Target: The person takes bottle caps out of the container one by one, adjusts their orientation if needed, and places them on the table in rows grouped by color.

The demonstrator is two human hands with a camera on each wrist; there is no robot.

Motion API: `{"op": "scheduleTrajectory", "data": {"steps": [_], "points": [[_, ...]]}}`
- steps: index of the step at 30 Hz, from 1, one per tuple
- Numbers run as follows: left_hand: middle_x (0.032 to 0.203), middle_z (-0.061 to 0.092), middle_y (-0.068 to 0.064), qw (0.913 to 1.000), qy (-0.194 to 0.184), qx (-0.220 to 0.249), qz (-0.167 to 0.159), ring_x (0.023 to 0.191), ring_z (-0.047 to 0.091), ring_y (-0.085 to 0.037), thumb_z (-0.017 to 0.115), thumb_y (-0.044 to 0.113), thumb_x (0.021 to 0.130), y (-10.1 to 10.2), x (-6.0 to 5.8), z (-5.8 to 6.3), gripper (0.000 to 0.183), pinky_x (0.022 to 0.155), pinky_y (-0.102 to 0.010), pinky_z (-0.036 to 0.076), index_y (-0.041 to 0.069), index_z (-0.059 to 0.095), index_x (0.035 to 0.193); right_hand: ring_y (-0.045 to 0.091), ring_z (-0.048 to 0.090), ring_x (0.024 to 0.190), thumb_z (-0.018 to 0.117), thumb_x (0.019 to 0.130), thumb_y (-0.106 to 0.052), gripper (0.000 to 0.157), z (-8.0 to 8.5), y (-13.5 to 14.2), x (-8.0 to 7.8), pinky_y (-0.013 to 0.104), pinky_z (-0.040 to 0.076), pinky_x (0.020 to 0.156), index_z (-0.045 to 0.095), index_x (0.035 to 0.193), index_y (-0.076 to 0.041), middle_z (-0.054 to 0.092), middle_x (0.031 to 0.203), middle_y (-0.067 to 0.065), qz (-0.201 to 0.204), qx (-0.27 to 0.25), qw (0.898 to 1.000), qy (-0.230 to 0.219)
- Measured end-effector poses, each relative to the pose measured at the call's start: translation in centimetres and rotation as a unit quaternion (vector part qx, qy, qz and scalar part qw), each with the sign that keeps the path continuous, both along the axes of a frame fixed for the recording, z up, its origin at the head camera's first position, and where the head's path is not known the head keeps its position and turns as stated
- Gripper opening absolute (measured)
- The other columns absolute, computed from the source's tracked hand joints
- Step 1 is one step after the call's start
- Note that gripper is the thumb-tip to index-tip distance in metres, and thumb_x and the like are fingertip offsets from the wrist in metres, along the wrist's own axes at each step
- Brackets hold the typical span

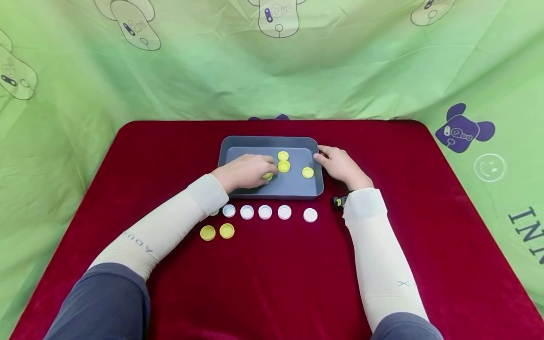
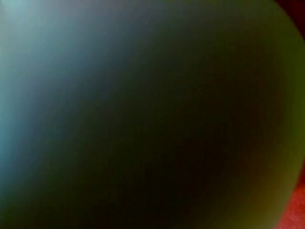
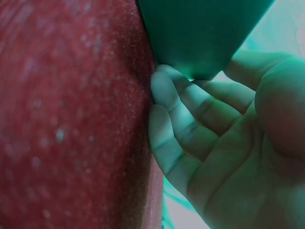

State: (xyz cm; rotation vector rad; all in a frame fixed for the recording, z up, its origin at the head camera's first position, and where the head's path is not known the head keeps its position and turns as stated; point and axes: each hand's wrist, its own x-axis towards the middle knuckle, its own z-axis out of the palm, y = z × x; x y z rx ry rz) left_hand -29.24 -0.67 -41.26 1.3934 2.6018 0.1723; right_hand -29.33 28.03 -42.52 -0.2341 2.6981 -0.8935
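A grey tray (image 1: pixel 293 190) lies on the table with several yellow bottle caps in it. My left hand (image 1: pixel 246 172) reaches into its left half, fingers curled about a yellow bottle cap (image 1: pixel 267 176) that they partly cover. Just right of those fingers, two yellow caps (image 1: pixel 284 166) touch each other, and another yellow cap (image 1: pixel 308 173) lies apart near the right wall. At the tray's right side my right hand (image 1: pixel 340 165) grips the rim, thumb on the edge. In the right wrist view its fingers (image 3: pixel 190 126) lie against the tray's outer wall (image 3: pixel 200 38). The left wrist view is dark and blurred.
In front of the tray runs a row of several white caps (image 1: pixel 265 212), the leftmost partly behind the left sleeve. Nearer lie two yellow caps (image 1: pixel 227 231). A dark red cloth (image 1: pixel 272 283) covers the table. Green printed fabric (image 1: pixel 340 85) hangs behind. A small black device (image 1: pixel 338 202) sits at the right wrist.
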Motion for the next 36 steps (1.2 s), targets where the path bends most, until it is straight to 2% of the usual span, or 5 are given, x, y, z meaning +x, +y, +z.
{"op": "scheduleTrajectory", "data": {"steps": [5,13,21,24,36], "points": [[0.122,0.061,-0.004,1.0,-0.001,0.003,0.002,0.112,0.059,-0.019,0.074,0.014,0.086,0.0,0.1,0.0,0.035,0.09,-0.04,0.049,0.017,0.07,0.121,0.031,0.035,0.138,0.046,0.103,-0.034,0.057,0.0,-0.1,0.0,0.05,0.029,0.109,0.035,0.15,-0.004,0.04,0.149,0.015,-0.005,-0.001,1.0,-0.008],[0.12,0.063,-0.001,1.0,0.0,0.001,-0.003,0.111,0.059,-0.017,0.074,0.013,0.087,-0.1,0.0,0.0,0.033,0.089,-0.04,0.05,0.017,0.07,0.12,0.033,0.037,0.136,0.047,0.103,-0.032,0.055,0.0,-0.1,0.0,0.05,0.029,0.109,0.037,0.149,-0.002,0.043,0.146,0.017,0.001,0.002,1.0,0.007],[0.112,0.065,0.0,0.9999,0.007,0.007,-0.012,0.102,0.061,-0.017,0.073,0.012,0.087,-0.2,0.2,0.0,0.03,0.085,-0.04,0.051,0.018,0.071,0.116,0.034,0.036,0.136,0.047,0.103,-0.032,0.055,0.1,-0.1,0.1,0.05,0.029,0.109,0.037,0.149,-0.002,0.043,0.146,0.018,0.001,0.002,1.0,0.006],[0.108,0.064,0.0,0.9998,0.011,0.013,-0.014,0.098,0.062,-0.016,0.073,0.011,0.087,-0.2,0.3,0.2,0.029,0.081,-0.04,0.052,0.018,0.071,0.115,0.033,0.035,0.136,0.047,0.103,-0.031,0.055,0.1,-0.1,0.1,0.05,0.028,0.109,0.037,0.149,-0.002,0.042,0.146,0.017,0.001,0.003,1.0,0.005],[0.111,0.065,-0.001,0.9995,0.013,0.019,-0.022,0.101,0.062,-0.016,0.073,0.012,0.087,-0.2,0.7,1.1,0.031,0.082,-0.038,0.052,0.017,0.071,0.118,0.033,0.034,0.137,0.046,0.103,-0.034,0.057,0.3,0.0,-0.1,0.05,0.029,0.109,0.035,0.15,-0.003,0.041,0.148,0.017,0.003,0.002,1.0,-0.002]]}}
